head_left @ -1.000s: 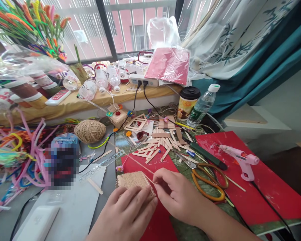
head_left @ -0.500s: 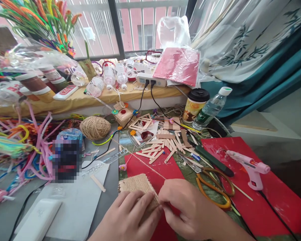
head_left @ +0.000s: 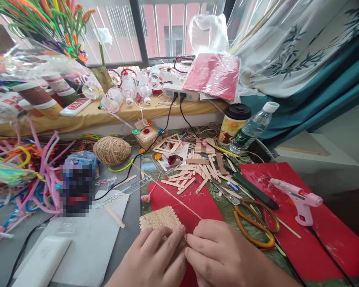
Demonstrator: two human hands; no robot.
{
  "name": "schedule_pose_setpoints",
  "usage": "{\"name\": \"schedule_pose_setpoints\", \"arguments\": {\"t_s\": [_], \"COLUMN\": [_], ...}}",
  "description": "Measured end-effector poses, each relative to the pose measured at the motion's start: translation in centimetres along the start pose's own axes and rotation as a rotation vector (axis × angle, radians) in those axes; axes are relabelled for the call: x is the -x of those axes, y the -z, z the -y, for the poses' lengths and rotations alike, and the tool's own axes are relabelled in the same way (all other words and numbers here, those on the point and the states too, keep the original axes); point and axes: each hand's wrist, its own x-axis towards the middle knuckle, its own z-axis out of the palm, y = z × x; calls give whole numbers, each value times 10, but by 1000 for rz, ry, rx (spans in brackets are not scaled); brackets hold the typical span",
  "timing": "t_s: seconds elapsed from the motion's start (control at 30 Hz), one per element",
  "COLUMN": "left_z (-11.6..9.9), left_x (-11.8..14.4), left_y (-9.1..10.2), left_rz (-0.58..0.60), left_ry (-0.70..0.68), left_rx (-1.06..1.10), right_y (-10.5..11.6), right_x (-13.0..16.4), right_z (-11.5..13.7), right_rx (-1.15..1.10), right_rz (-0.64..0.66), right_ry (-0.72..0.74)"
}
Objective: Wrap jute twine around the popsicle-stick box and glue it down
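Observation:
My left hand (head_left: 155, 255) grips a small panel wrapped in twine (head_left: 160, 218), its wavy edges showing above my fingers. Closed beside it, my right hand (head_left: 218, 251) pinches the twine (head_left: 179, 200) at the panel's right edge. That strand runs taut up and left to the ball of twine (head_left: 112, 150) on the grey table. Beneath the panel lies a sheet of red paper (head_left: 185, 199). My fingers hide the panel's lower part.
Loose craft sticks (head_left: 197, 167) lie in a heap beyond the red sheet. To the right are scissors (head_left: 254, 223) and a pink glue gun (head_left: 299, 199) with its cord. A water bottle (head_left: 254, 127) and a paper cup (head_left: 233, 123) stand behind. A white power bank (head_left: 43, 261) lies at left.
My right hand has shifted slightly down and its fingers are now closer against the panel's edge. The panel has moved a little left in view. My left hand still grips it.

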Motion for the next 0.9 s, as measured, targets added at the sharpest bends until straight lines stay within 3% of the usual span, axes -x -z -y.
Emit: {"name": "schedule_pose_setpoints", "arguments": {"t_s": [0.37,0.53,0.7,0.9], "left_z": [5,4,3,5], "left_x": [1,1,3,3], "left_y": [6,7,8,13], "left_rz": [26,45,51,90], "left_ry": [44,73,82,91], "left_rx": [64,69,63,60], "right_y": [1,-4,-1,-1], "right_x": [-2,-1,-6,-9], "right_z": [0,3,4,6], "right_rx": [166,205,233,-63], "right_rz": [49,-45,-33,-119], "right_ry": [-56,-19,-59,-126]}}
